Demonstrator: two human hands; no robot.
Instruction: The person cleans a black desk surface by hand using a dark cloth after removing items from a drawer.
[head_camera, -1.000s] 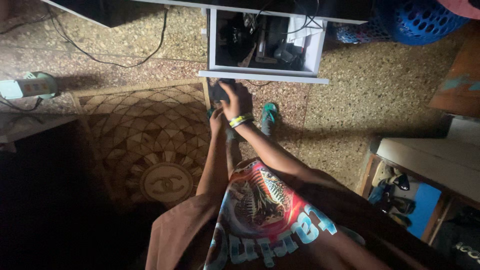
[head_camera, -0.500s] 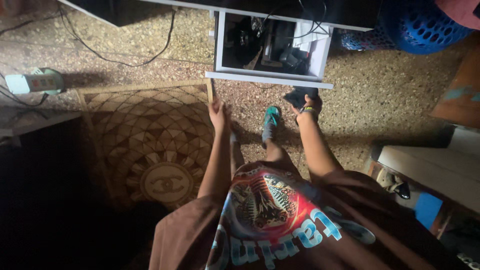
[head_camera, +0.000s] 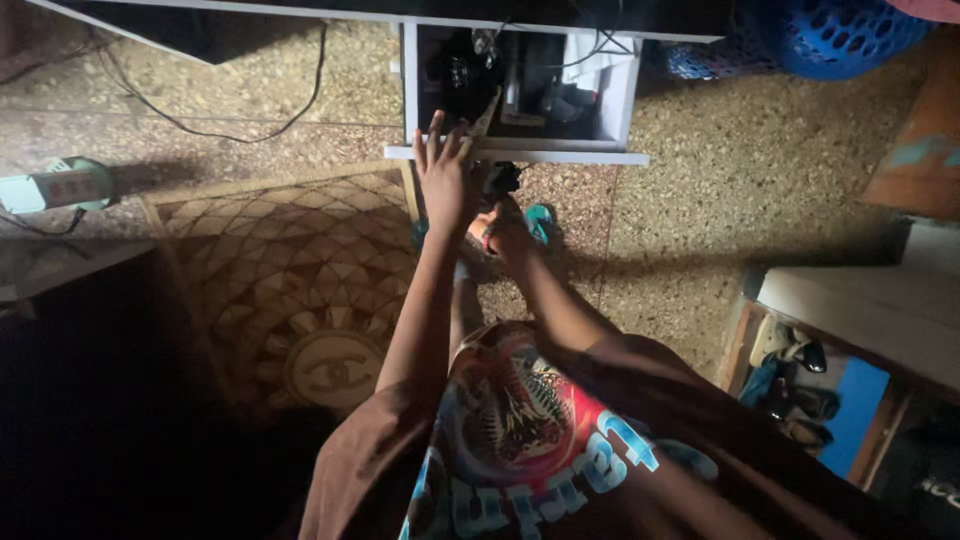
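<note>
So I'm standing over the white drawer (head_camera: 515, 155), which is pulled out from under the desk and open toward me. Its long axis runs left to right across the top of my view, with the front panel being the edge nearest to me. Inside it's a dark jumble of cables and small black gadgets, plus something white tucked in the right corner; too dim to tell most of it apart.

My left hand (head_camera: 441, 172) is up at the drawer's left front corner, fingers spread wide and flat, tips reaching over the front edge. It isn't gripping anything as far as I can see.

My right hand (head_camera: 497, 213) is lower, just below the front panel, with a yellowish wristband (head_camera: 488, 238) on the wrist. It's closed around a small dark object (head_camera: 501, 180) that sticks up from my fingers toward the drawer, touching or nearly touching the underside of the front panel. Can't really make out what it is, or its long axis, because it's just a black lump in this light.

Below my hands there's my teal shoe (head_camera: 540, 218) on the speckled floor (head_camera: 720, 200). To the left lies a patterned brown rug (head_camera: 290, 280), and further left a pale green power strip (head_camera: 55, 186) with its cord. A blue plastic basket (head_camera: 830, 30) sits at the top right.
</note>
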